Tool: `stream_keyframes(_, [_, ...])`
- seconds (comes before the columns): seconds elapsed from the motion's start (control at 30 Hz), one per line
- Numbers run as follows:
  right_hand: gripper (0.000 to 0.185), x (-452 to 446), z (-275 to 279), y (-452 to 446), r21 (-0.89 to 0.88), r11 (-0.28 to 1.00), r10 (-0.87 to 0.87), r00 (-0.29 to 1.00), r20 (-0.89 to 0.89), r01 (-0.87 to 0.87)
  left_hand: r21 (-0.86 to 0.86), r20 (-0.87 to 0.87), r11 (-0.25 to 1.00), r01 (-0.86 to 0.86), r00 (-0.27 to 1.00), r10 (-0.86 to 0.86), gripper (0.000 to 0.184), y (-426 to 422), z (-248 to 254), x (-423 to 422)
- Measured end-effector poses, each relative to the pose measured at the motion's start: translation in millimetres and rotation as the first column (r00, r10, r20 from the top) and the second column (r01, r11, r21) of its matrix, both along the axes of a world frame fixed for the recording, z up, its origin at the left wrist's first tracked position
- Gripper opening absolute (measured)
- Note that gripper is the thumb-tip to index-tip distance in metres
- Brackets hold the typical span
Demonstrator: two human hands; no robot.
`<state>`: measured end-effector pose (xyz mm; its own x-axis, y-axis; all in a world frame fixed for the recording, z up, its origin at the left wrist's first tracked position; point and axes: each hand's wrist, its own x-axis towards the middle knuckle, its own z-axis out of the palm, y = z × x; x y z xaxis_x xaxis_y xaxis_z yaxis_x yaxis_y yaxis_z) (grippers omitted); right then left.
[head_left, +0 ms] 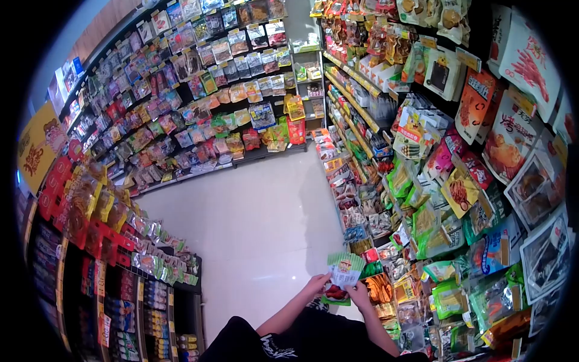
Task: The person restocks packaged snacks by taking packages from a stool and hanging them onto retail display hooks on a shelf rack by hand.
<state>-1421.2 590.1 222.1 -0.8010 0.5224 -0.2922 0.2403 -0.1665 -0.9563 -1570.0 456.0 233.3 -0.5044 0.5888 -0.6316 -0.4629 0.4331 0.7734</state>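
A green and white snack packet (344,273) with a picture of reddish food is held upright in front of my body. My left hand (318,283) pinches its left edge. On the other side, my right hand (358,293) grips its lower right edge. Part of the packet's lower end lies near my dark shirt. Close by my right hand, orange packets (380,288) and other snack bags sit on the lower shelf.
A tall rack of hanging snack bags (446,235) rises close on my right. Along the far wall runs another display of packets (181,90). At left stands a shelf with red packs (99,241) and bottles. Pale tiled floor (253,223) lies between them.
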Motion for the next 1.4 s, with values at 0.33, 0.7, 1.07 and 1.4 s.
stream_keyframes(0.33, [0.021, -23, -29, 51, -0.08, 0.978, -0.184, 0.977, 0.107, 0.193, -0.026, 0.021, 0.989, 0.146, 0.989, -0.145, 0.051, 76, -11, -35])
stream_keyframes(0.7, [0.023, -70, -39, 97, -0.103, 0.955, -0.262, 0.955, 0.135, 0.277, 0.013, 0.059, 0.978, 0.208, 0.976, -0.209, 0.046, 139, -31, -97])
stream_keyframes(1.07, [0.02, -139, -49, 142, -0.157, 0.951, -0.241, 0.957, 0.165, 0.266, -0.024, 0.054, 0.989, 0.147, 0.988, -0.145, 0.044, 187, -58, -162])
stream_keyframes(1.4, [0.024, -168, -55, 168, -0.197, 0.919, -0.317, 0.937, 0.144, 0.341, -0.057, -0.003, 0.97, 0.238, 0.971, -0.239, 0.045, 226, -54, -194])
